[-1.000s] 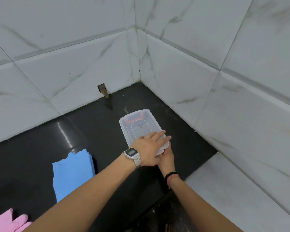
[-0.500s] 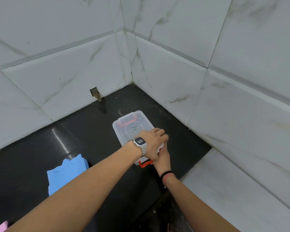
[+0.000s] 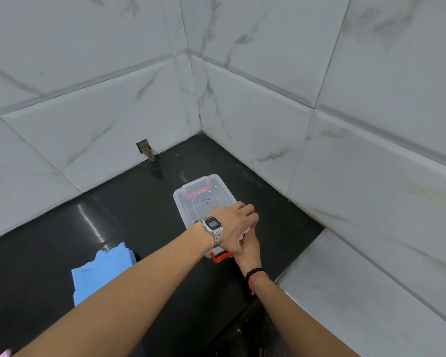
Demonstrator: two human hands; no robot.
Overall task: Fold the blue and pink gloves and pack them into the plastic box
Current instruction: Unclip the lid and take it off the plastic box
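A clear plastic box (image 3: 204,199) with a lid and red latches stands on the black counter (image 3: 144,210) near the wall corner. My left hand (image 3: 236,225), with a wristwatch, lies over the near end of the lid, its fingers curled over the right edge. My right hand (image 3: 249,247) is under it at the box's near end, by the red latch (image 3: 220,257) that sticks out; its fingers are hidden. Folded blue gloves (image 3: 101,271) lie on the counter to the left. A sliver of pink glove (image 3: 5,353) shows at the bottom left edge.
White marbled tile walls (image 3: 268,124) close the counter at the back and right. A white tiled ledge (image 3: 371,292) borders the counter on the near right. A small hole (image 3: 146,149) sits in the back wall just above the counter.
My left hand went from lying flat on the lid to curling over its near right edge. The near red latch now sticks out. The view shifted, so the pink glove is almost out of frame.
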